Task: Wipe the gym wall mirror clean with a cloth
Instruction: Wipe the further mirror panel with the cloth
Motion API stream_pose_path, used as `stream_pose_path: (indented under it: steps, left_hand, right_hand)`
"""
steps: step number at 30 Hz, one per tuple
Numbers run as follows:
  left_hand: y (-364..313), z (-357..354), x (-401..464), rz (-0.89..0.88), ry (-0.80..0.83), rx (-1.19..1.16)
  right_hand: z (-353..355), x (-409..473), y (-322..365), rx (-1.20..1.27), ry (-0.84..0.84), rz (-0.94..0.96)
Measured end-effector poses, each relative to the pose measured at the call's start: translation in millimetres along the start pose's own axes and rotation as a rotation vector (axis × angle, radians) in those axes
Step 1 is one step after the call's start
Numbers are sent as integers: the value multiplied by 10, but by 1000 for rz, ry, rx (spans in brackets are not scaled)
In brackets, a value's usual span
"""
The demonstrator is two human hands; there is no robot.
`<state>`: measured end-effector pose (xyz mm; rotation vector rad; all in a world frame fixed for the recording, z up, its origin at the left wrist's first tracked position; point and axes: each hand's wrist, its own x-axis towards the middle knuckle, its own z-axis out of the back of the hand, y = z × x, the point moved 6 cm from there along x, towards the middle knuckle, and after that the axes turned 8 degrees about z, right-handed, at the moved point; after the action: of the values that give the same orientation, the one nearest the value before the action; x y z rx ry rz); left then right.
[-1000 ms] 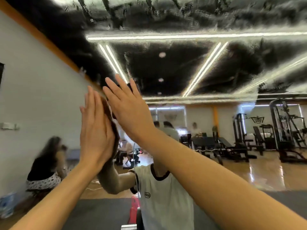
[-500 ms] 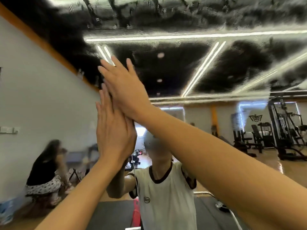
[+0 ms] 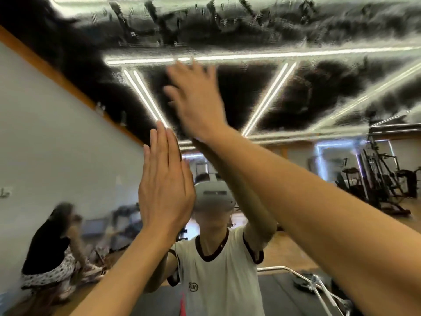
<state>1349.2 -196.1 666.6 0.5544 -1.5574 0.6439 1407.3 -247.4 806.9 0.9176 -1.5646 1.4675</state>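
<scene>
The wall mirror (image 3: 296,106) fills the view and reflects the gym ceiling lights and me in a white shirt. My left hand (image 3: 166,185) is raised flat against the glass, fingers straight and together. A thin dark sliver at its right edge (image 3: 180,150) may be the cloth; the rest is hidden under the palm. My right hand (image 3: 196,99) is higher up, blurred, with fingers straight and spread, flat towards the glass. Nothing shows in it.
In the reflection a person crouches at the lower left (image 3: 50,247). Gym machines (image 3: 376,179) stand at the right. A metal bar (image 3: 314,283) crosses the lower right above a dark mat.
Both hands have slid up and to the right over the mirror. The right hand has risen well above the left, and the dark cloth seen between them earlier is now almost fully covered.
</scene>
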Motion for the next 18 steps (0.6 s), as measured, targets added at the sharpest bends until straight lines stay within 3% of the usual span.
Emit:
stream_pose_path:
  steps: [2,6,10,14,16,18]
  left_hand:
    - [3,12,6,9,-2,-6]
    - [3,36,16,-8,-6,-20]
    - [-8,41,-4,-12,7,-48]
    - [-84,52,2,-23,22,-42]
    - [-139,81,15,-24,28,-46]
    - [-338,28,36,-45,45,-62]
  right_hand:
    - [-224,206,387,-20,124,171]
    - [-97,166,-6,-24,123,164]
    - [460,-495,-1313,69,-68,-151]
    - [993,-1275,-2372,31,-148,-495]
    - [1049,-1363,-2497,3,-178,-658]
    - [933,-1249,-2213,-7,-166,-676]
